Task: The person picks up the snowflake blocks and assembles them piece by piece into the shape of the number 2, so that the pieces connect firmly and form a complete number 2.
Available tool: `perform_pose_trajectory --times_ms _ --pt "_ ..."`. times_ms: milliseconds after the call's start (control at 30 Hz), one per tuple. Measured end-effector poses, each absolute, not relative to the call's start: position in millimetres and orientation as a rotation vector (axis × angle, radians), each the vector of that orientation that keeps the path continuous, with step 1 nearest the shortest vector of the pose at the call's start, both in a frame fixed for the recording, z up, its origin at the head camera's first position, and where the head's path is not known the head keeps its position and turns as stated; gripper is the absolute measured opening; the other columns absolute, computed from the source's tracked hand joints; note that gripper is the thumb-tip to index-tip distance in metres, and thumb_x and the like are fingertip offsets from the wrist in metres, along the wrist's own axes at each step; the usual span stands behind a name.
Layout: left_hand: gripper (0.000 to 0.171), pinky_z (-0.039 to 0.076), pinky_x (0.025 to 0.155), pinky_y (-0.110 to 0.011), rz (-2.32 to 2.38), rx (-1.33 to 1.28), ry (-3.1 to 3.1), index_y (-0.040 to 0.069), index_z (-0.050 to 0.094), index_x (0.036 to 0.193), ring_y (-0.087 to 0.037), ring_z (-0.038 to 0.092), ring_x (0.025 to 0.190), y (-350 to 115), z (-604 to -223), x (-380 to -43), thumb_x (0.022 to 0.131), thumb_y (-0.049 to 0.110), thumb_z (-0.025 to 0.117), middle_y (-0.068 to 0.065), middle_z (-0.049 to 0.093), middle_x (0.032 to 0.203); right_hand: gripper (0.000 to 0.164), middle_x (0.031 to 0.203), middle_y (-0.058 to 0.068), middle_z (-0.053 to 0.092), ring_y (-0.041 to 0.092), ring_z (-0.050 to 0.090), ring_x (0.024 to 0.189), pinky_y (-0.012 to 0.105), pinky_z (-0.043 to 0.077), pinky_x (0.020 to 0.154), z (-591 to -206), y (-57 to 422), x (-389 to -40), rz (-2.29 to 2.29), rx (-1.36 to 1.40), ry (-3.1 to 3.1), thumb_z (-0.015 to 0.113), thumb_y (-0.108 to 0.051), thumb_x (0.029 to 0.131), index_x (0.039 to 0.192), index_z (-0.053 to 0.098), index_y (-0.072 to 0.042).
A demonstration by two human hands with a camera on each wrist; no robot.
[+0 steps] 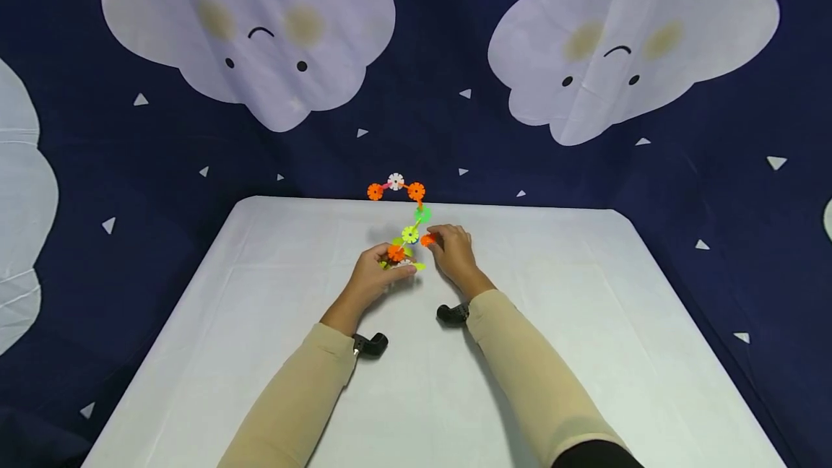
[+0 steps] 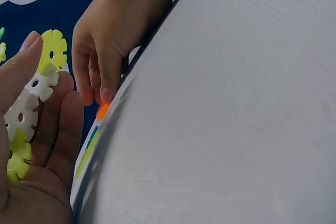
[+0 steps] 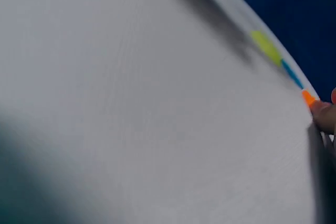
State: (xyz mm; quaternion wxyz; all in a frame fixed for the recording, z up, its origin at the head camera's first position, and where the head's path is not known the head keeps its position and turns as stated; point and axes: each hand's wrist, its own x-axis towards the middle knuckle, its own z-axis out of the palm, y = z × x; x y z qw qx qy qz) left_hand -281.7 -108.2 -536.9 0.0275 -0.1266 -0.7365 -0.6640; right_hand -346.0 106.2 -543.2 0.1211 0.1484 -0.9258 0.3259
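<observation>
My left hand [image 1: 370, 282] holds a chain of notched plastic snowflake discs between thumb and fingers. In the left wrist view a yellow disc [image 2: 54, 51], white discs [image 2: 22, 109] and a yellow-green disc [image 2: 20, 156] of it show in that palm. From this hand a curving row rises away, with an orange disc [image 1: 396, 253], a green disc [image 1: 423, 214] and a white disc [image 1: 396, 181]. Just to the right, my right hand [image 1: 455, 255] pinches another orange disc [image 1: 427, 240]. Beside that disc, in line with it, are a blue disc [image 3: 292, 73] and a yellow-green disc [image 3: 266, 48] low over the table.
A white-covered table [image 1: 559, 352] lies under both hands. Behind it hangs a dark blue cloth [image 1: 429, 56] with white clouds. Dark wrist devices [image 1: 372, 346] sit at both beige sleeves [image 1: 295, 399].
</observation>
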Motion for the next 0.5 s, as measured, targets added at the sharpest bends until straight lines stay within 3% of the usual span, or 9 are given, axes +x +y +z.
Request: perform_pose_trajectory --times_ms 267,500 --pt "0.038 0.051 0.069 -0.027 -2.046 -0.366 -2.306 0.001 0.074 0.110 -0.021 0.060 0.085 -107.8 -536.7 -280.6 0.083 0.018 0.094 -0.007 0.071 0.098 0.016 0.104 0.009 0.070 0.022 0.065 0.092 0.030 0.055 0.081 -545.6 115.1 -304.9 1.629 0.240 -2.431 0.075 0.001 0.097 0.112 0.076 -0.002" --pt "0.040 0.052 0.075 -0.029 -2.012 -0.357 -2.323 0.003 0.075 0.109 -0.022 0.060 0.090 -109.4 -533.8 -279.7 0.079 0.018 0.097 -0.007 0.072 0.099 0.016 0.100 0.016 0.071 0.030 0.068 0.087 0.030 0.059 0.073 -539.3 116.1 -266.3 2.208 0.258 -2.115 0.068 0.007 0.099 0.115 0.070 0.009"
